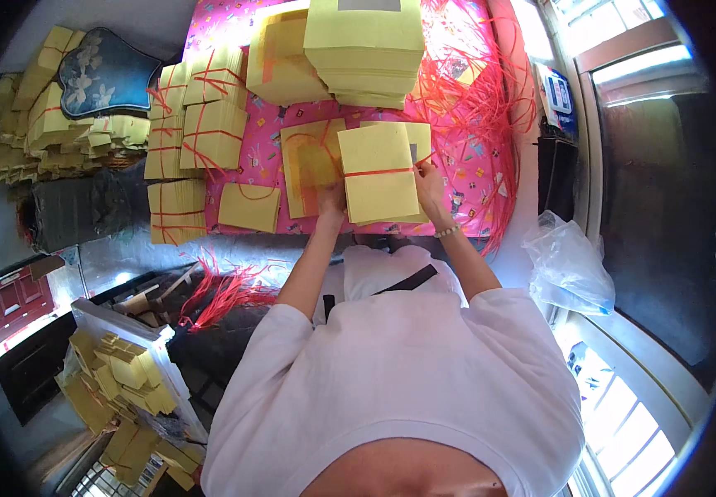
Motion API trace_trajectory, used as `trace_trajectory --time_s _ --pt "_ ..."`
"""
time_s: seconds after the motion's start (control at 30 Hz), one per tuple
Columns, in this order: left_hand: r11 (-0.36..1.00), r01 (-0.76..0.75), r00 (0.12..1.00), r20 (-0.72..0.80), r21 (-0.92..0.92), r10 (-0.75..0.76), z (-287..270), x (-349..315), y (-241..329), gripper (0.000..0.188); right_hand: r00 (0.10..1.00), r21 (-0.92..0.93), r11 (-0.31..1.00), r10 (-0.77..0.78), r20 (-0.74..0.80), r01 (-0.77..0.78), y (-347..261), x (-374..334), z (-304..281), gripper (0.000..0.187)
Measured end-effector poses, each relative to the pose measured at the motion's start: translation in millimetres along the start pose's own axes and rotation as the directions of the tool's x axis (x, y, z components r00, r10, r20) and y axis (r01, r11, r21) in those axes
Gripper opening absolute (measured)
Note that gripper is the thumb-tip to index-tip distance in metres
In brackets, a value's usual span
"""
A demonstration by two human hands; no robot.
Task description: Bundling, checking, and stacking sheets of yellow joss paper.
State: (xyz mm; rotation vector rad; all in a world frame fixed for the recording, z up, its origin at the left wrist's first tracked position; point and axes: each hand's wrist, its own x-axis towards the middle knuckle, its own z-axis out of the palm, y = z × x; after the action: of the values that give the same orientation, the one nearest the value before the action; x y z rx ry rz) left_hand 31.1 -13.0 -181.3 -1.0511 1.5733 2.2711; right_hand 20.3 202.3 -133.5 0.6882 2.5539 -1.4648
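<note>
A thick stack of yellow paper (pixel 381 192) stands before me at the table's near edge, with a red plastic string (pixel 378 173) running across its middle. My left hand (pixel 332 200) grips the lower left side of this stack, its fingertips partly hidden. At the right side, my right hand (pixel 431 189) is closed in a pinch on the string, whose loose end sticks out past the fingers. Another yellow sheet or stack (pixel 418 137) shows behind the tied one. To the left lies a yellow-orange stack (pixel 296 157) in a clear covering.
Tied yellow bundles (pixel 213 137) line the table's left side, beside a small loose stack (pixel 248 207). Tall yellow stacks (pixel 364 50) stand at the back. Loose red strings (pixel 465 91) cover the right part of the pink patterned tablecloth (pixel 465 195). A clear plastic bag (pixel 569 265) hangs at right.
</note>
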Motion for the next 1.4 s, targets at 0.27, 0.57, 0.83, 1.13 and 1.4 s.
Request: trace_trajectory --time_s 0.27,0.57,0.83,1.13,1.4 --pt "0.993 -0.089 0.996 0.002 0.077 0.089 14 -13 7 0.024 0.996 0.105 0.994 -0.027 0.089 0.018 38 20 11 0.032" --pt "0.939 0.344 0.938 0.062 -0.024 -0.342 15 -10 7 0.025 0.944 0.81 0.513 0.004 0.33 -0.285 2 -6 -24 0.024" --pt "0.804 0.555 0.832 0.178 -0.216 -0.526 23 -20 22 0.028 0.937 0.856 0.395 0.039 0.347 -0.333 -9 -11 -29 0.024" --pt "0.857 0.448 0.859 0.389 -0.254 -0.333 20 -37 47 0.027 0.936 0.901 0.254 0.064 0.346 -0.351 -19 -10 -39 0.025" --pt "0.957 -0.279 0.794 0.541 -0.082 0.278 29 -73 152 0.015 0.878 0.91 0.312 -0.306 0.368 -0.273 -142 -36 -96 0.023"
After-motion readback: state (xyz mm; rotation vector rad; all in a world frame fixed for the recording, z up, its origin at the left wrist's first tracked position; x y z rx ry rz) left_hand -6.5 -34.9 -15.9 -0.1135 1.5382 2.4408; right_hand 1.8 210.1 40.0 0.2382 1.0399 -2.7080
